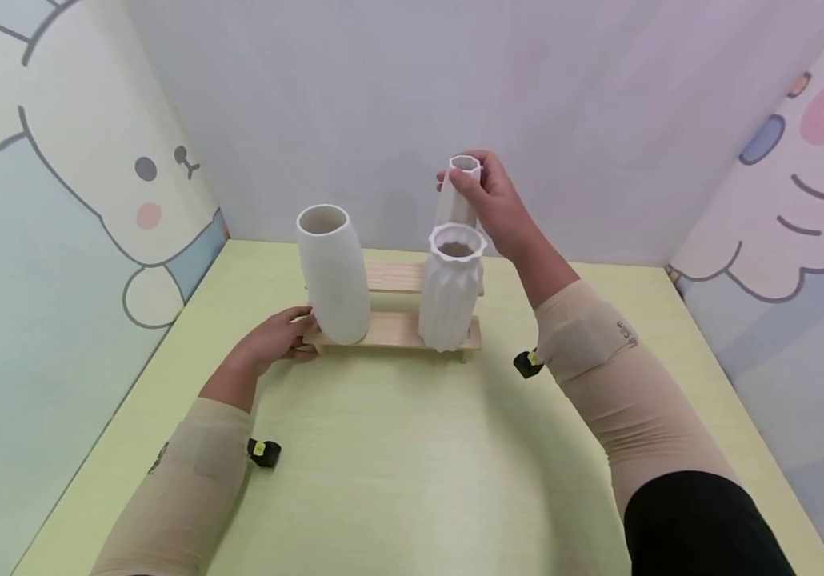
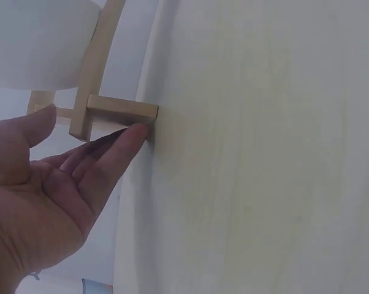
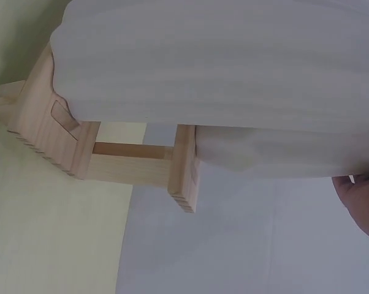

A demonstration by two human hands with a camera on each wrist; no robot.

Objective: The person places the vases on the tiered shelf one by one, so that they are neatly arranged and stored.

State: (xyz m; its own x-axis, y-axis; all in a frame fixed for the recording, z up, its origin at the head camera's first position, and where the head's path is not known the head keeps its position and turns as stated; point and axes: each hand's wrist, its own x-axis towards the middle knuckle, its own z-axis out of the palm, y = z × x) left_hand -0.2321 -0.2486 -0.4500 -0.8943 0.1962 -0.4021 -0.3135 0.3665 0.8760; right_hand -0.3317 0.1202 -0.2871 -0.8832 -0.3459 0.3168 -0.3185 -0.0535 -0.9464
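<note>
My right hand (image 1: 493, 200) grips a slim white vase (image 1: 458, 206) near its rim, thumb on the near side. In the right wrist view, this vase's base (image 3: 221, 150) meets the upper step of a two-tier wooden stand (image 1: 394, 330). A ribbed white vase (image 1: 448, 300) with a scalloped rim stands on the lower step, partly hiding the slim one. At the lower step's left end stands a tall smooth white vase (image 1: 335, 280). My left hand (image 1: 277, 336) is beside that end; in the left wrist view, its extended fingers (image 2: 120, 156) touch the stand's leg, thumb apart.
The stand sits towards the back of a pale yellow-green table (image 1: 398, 464), close to a plain light wall (image 1: 354, 104). Side walls with cartoon animals (image 1: 81, 160) flank the table. Small black devices (image 1: 265, 453) are strapped at both wrists.
</note>
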